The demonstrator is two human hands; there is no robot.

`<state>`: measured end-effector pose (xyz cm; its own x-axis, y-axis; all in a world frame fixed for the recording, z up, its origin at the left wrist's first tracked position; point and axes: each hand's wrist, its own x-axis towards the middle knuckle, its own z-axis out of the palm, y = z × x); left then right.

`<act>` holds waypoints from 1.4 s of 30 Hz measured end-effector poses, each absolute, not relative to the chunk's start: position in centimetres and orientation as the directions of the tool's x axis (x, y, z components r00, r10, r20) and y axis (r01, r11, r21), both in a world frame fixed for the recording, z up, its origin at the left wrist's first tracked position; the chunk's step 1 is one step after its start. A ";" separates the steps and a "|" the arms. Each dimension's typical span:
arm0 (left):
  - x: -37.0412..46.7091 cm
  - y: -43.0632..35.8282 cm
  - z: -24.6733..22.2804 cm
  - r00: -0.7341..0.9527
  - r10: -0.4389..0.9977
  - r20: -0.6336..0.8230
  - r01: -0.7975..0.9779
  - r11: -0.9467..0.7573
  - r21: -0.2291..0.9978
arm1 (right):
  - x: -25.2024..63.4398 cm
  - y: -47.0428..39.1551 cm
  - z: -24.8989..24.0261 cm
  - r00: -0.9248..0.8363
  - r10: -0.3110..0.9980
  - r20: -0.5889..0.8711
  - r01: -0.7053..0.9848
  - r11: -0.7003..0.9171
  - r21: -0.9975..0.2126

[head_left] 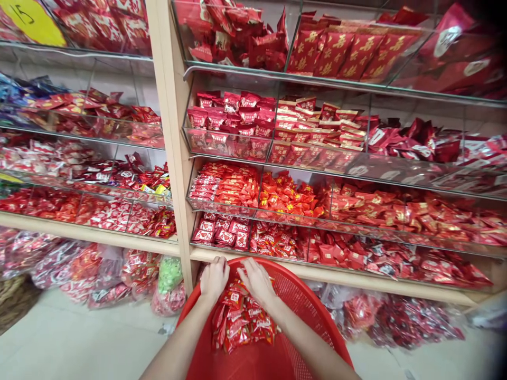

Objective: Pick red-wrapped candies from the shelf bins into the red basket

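Note:
A red plastic basket (320,311) with perforated sides stands in front of me against the shelf edge. Inside it lies a pile of small red candy packets (241,322) with gold and white print. At the basket's far left rim is my left hand (215,277), its fingers bent and closed; their tips and whatever they hold are hidden. My right hand (258,282) reaches over the far side of the pile, fingers apart and slightly bent, close to the upper packets.
Low shelf bins hold red square packets (224,232) and orange-red wrapped sweets (285,195). A wooden upright (170,105) divides the shelving. Clear bags of sweets (412,319) lie on the floor below, and a green bag (169,274) sits at left.

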<state>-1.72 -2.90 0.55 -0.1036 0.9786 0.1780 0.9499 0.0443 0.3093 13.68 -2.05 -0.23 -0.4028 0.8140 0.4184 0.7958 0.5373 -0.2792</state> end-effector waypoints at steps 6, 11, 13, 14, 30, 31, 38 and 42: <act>-1.3 -3.0 0.5 -0.102 0.978 0.181 0.961 0.050 0.273 | 16.6 3.8 0.7 -0.158 0.868 0.471 0.825 0.378 -0.420; -1.2 -2.9 0.3 -0.115 0.978 0.172 0.960 0.064 0.274 | 15.7 8.3 0.2 -0.050 0.958 0.283 0.859 0.186 -0.477; -1.4 -3.0 0.2 -0.104 0.977 0.184 0.962 0.052 0.266 | 15.0 9.2 0.0 -0.037 0.967 0.252 0.852 0.162 -0.498; -1.4 -3.0 0.2 -0.097 0.977 0.189 0.963 0.045 0.264 | 14.7 9.4 -0.1 -0.032 0.967 0.251 0.845 0.161 -0.511; -1.2 -3.1 0.2 -0.107 0.981 0.161 0.947 0.051 0.318 | 21.5 -0.1 -0.3 0.086 0.996 0.031 0.120 0.020 -0.993; -1.2 -3.1 0.3 -0.104 0.981 0.164 0.948 0.048 0.314 | 21.7 -0.8 -0.6 0.077 0.995 -0.060 0.092 -0.067 -0.994; -1.2 -3.0 -0.1 -0.092 0.974 0.205 0.959 0.031 0.281 | 21.2 -0.9 -2.8 0.057 0.948 -0.314 -0.031 -0.312 -0.949; -1.3 -2.9 -0.3 -0.084 0.975 0.208 0.960 0.023 0.280 | 20.1 -0.2 -4.0 0.065 0.980 -0.190 0.100 -0.195 -0.976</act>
